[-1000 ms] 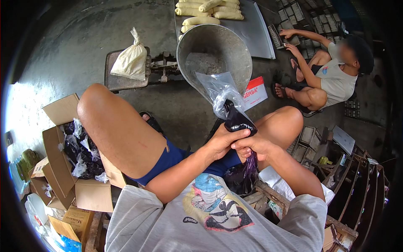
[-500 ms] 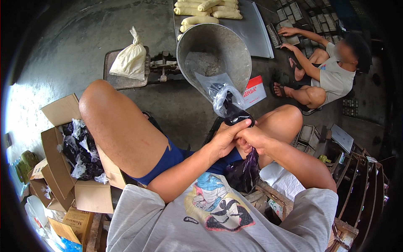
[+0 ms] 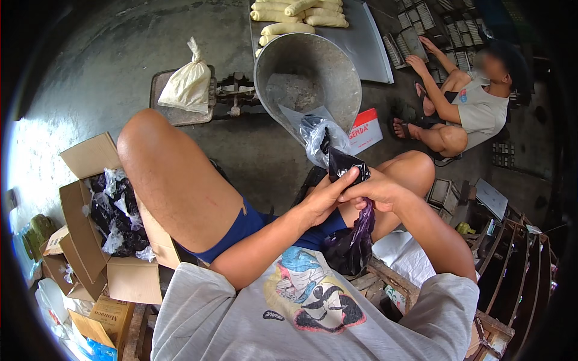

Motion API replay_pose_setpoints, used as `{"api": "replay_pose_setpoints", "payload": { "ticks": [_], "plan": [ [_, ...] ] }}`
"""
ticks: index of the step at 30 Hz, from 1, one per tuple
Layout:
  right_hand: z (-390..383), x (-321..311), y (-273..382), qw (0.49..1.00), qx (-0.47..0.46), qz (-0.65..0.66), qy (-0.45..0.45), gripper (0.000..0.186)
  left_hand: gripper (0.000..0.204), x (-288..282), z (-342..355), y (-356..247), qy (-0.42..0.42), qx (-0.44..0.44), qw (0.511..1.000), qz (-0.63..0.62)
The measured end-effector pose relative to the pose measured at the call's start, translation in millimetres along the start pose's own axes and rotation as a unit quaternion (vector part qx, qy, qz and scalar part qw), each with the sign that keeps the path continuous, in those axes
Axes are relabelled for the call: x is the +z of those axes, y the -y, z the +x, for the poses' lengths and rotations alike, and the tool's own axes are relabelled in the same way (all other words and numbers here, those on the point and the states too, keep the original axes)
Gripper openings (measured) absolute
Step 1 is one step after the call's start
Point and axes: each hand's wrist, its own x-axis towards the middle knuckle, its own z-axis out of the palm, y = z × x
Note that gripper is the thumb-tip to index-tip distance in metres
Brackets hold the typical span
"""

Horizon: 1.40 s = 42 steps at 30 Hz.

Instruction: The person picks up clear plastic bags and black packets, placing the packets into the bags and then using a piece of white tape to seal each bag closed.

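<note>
A black plastic bag [image 3: 346, 163] is gripped in both my hands above my lap. My left hand [image 3: 322, 201] closes around it from the left, with the thumb along its top. My right hand [image 3: 376, 188] wraps it from the right, fingers meeting the left ones. Crumpled clear plastic [image 3: 319, 135] surrounds the bag's far end, at the narrow lip of a large grey metal scoop pan [image 3: 343, 63]. Below my hands hangs thin purplish-black plastic [image 3: 361, 234], reaching down to my lap. Whether it is the same bag, I cannot tell.
A tied whitish sack [image 3: 186, 87] rests on a scale platform [image 3: 159, 114]. Pale rolls [image 3: 280, 28] lie on a metal sheet [image 3: 361, 48]. An open carton [image 3: 132, 280] of black and clear plastic stands left. Another person [image 3: 481, 108] crouches right, near wooden racks [image 3: 506, 259].
My hands have shifted slightly on the black bag, and the right wrist has turned. More of the purplish plastic shows below them. The other person's hands moved a little over the metal pieces.
</note>
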Motion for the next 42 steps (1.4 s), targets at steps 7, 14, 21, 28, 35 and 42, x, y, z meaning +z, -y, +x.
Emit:
{"api": "replay_pose_setpoints", "payload": {
  "ticks": [7,14,21,28,35,42],
  "plan": [
    [14,8,-5,0.991,0.082,-0.043,-0.096,0.012,0.038,-11,10,1,0.002,0.000,0.999,0.045],
    [18,10,-5,0.987,0.080,-0.078,-0.118,0.007,0.039,-1,11,2,-0.047,0.003,0.999,0.005],
    [11,17,-5,0.978,0.029,-0.151,-0.140,0.008,0.041,8,7,0,-0.070,0.021,0.997,-0.018],
    [-12,-11,20,0.999,-0.051,0.017,0.009,0.032,0.032,2,11,-4,-0.020,0.010,0.999,0.029],
    [11,-17,2,0.997,-0.006,-0.077,0.030,0.016,0.052,6,0,-9,0.000,-0.015,0.999,0.038],
    [21,5,1,0.988,0.057,-0.086,-0.115,0.016,0.054,-17,11,-1,0.022,-0.034,0.997,0.070]
  ]
}}
